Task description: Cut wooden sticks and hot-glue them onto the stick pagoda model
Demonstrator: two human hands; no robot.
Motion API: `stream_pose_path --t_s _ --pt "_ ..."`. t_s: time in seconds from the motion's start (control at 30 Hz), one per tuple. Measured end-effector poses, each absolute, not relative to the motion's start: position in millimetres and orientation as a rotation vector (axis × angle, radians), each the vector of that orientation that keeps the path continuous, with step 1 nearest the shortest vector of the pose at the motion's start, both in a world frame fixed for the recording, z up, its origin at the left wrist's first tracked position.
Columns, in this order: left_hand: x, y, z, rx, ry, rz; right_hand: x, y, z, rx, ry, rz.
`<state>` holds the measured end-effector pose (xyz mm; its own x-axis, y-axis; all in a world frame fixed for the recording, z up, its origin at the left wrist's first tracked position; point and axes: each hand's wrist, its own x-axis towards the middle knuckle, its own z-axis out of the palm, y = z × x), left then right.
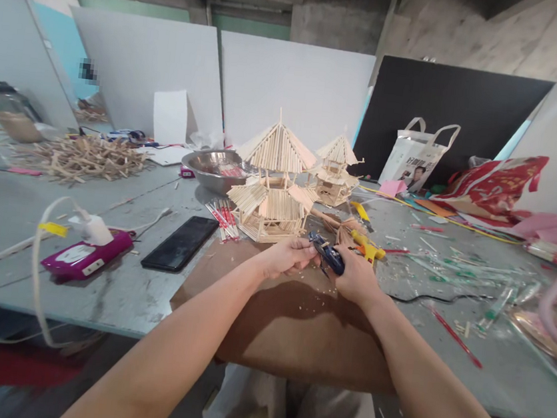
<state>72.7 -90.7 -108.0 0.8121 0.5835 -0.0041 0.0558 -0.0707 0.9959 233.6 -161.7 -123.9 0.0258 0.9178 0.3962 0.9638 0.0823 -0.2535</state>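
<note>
Two stick pagodas (272, 208) are set beyond the pliers (332, 258) gripped by the right hand (355, 275), a glue gun (368, 247) beside it; anything pinched in the closed left hand (293, 256) is hidden.

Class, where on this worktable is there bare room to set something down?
The brown board, along its near edge; the table between the phone and its front edge. Crowded: right of the board, with plastic wrappers; behind it, with the stick pavilions.
</note>
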Motion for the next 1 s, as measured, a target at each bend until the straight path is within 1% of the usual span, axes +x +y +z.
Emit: stream_pose_path --t_s 0.17,0.23,0.3,0.37,0.5,0.63,0.73,0.8,0.9,1.0 --pt "83.5 -98.6 -116.5 2.136 0.77 0.943 230.3 -161.2 -120.3 -1.965 -1.839 -0.166" --pt "84.5 -101.4 -117.7 2.252 0.895 1.014 228.8 -161.7 -118.7 -1.978 -1.819 -0.154" --pt "84.0 -102.7 -116.6 2.27 0.871 0.995 228.2 -162.1 -118.2 -1.977 -1.811 -0.137" --pt "83.4 -102.8 -113.9 2.224 0.732 0.961 229.1 -161.9 -119.4 -1.96 -1.818 -0.124" --pt "82.6 -101.8 -108.1 1.982 0.516 0.861 234.0 -160.2 -124.5 -1.851 -1.852 -0.108" --pt "77.9 -99.4 -106.5 1.677 0.514 0.61 236.9 -160.5 -126.5 -1.735 -1.896 -0.095" --pt "71.8 -96.0 -106.4 1.496 0.467 0.416 235.7 -162.6 -124.5 -1.727 -1.922 -0.099" --pt "68.4 -93.8 -105.7 1.444 0.434 0.347 234.4 -163.8 -123.0 -1.728 -1.934 -0.099" --pt "66.5 -92.1 -104.1 1.435 0.429 0.33 233.3 -164.6 -122.4 -1.748 -1.939 -0.101" --pt "69.7 -92.7 -104.3 1.509 0.471 0.39 233.2 -163.8 -123.2 -1.794 -1.924 -0.116"
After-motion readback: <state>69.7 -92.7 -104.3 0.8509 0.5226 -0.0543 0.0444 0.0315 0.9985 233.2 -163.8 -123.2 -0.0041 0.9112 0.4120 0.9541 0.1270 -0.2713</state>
